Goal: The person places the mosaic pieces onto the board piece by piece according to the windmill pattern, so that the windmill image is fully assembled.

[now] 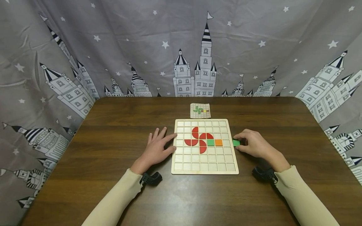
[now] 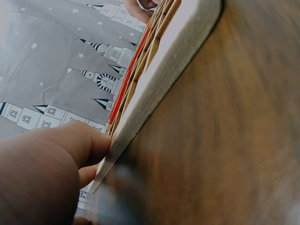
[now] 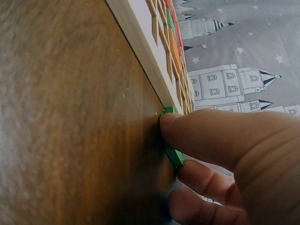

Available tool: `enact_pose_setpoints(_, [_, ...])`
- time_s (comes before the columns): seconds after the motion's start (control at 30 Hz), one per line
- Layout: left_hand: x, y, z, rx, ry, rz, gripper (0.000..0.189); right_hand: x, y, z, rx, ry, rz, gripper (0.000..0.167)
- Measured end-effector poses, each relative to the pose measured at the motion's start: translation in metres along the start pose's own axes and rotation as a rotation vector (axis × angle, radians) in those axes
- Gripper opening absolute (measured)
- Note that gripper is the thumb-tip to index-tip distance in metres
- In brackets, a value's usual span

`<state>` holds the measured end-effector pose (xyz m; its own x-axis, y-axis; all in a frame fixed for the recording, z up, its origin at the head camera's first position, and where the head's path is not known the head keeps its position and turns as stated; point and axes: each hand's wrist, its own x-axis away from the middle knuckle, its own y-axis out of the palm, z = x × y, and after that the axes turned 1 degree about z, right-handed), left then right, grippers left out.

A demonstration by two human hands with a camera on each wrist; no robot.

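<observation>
A pale wooden grid board [image 1: 195, 168] lies on the table. Several red quarter-round tiles [image 1: 203, 147] form a pinwheel in its cells, with a green square tile [image 1: 210, 142] and an orange square tile [image 1: 218, 142] in a row to the right. My left hand [image 1: 156, 149] rests by the board's left edge, fingers spread, thumb and index fingertip touching the rim. At the right edge, my right hand [image 1: 253, 142] pinches another green square tile [image 3: 174, 154] between thumb and fingers. That tile is low, just beside the board's rim.
Behind the board lies a small pattern card [image 1: 200, 110] showing a green pinwheel with a short row of coloured squares. The dark wooden table [image 1: 127, 113] reaches back to a grey curtain [image 1: 130, 34] printed with castles and stars. Each wrist wears a black camera band [image 1: 151, 179].
</observation>
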<state>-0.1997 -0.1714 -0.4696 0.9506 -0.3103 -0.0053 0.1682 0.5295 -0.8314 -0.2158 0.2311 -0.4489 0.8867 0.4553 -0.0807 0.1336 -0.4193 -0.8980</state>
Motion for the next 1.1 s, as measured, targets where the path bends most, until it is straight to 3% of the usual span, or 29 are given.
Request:
enact_pose_setpoints(0.3, [-0.0007, 0.0003, 0.0007, -0.012, -0.012, -0.01, 0.055, 0.0002, -0.0014, 0.0003, -0.005, 0.015, -0.018, 0.033])
enact_pose_setpoints(1.1, [-0.0003, -0.0014, 0.0022, -0.019, -0.013, -0.017, 0.055, 0.0018, -0.0003, -0.0018, -0.016, -0.007, 0.027, 0.021])
